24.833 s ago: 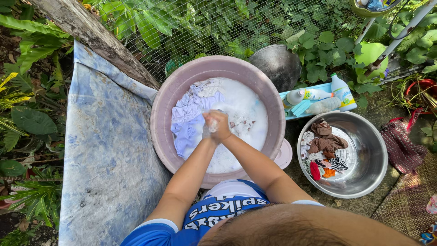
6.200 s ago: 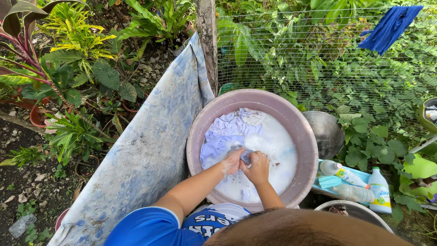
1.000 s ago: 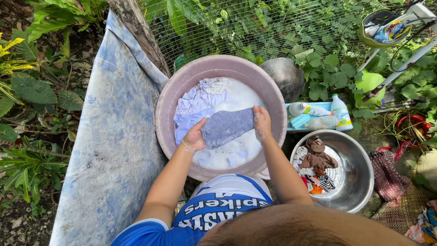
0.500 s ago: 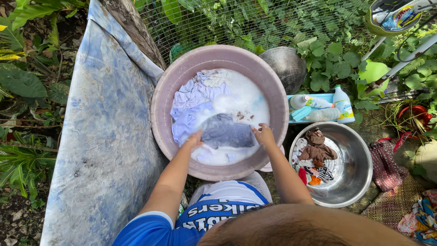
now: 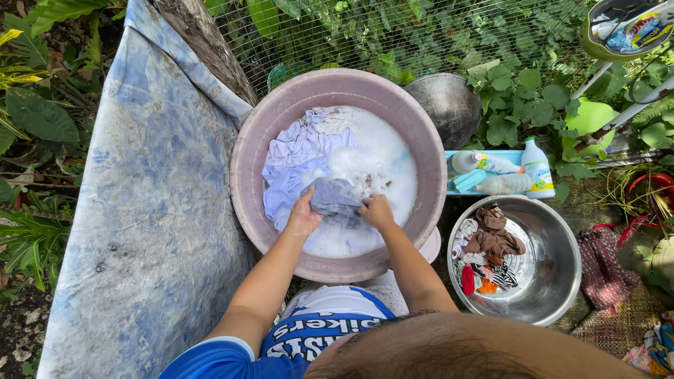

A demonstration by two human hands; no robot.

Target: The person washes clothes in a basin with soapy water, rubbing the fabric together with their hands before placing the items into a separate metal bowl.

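Head view shows the left hand (image 5: 303, 219) and the right hand (image 5: 377, 211) close together, both squeezing a wet grey cloth (image 5: 335, 199) between them. The cloth sits bunched up just above the soapy white water in the big pink tub (image 5: 246, 151), near the middle. More pale purple and white clothes (image 5: 298, 158) lie in the water on the far left side of the tub. To the left of the tub a blue and white sheet (image 5: 151, 210) is spread out flat. To the right, near the person, a shiny metal bowl (image 5: 558, 270) holds brown, red and striped clothes (image 5: 488, 253). Just beyond that bowl is a light blue tray (image 5: 516, 153) with a few plastic bottles (image 5: 537, 165) in it. A dark metal pot (image 5: 449, 105) sits past the tub by the wire fence (image 5: 421, 35) and green leaves.
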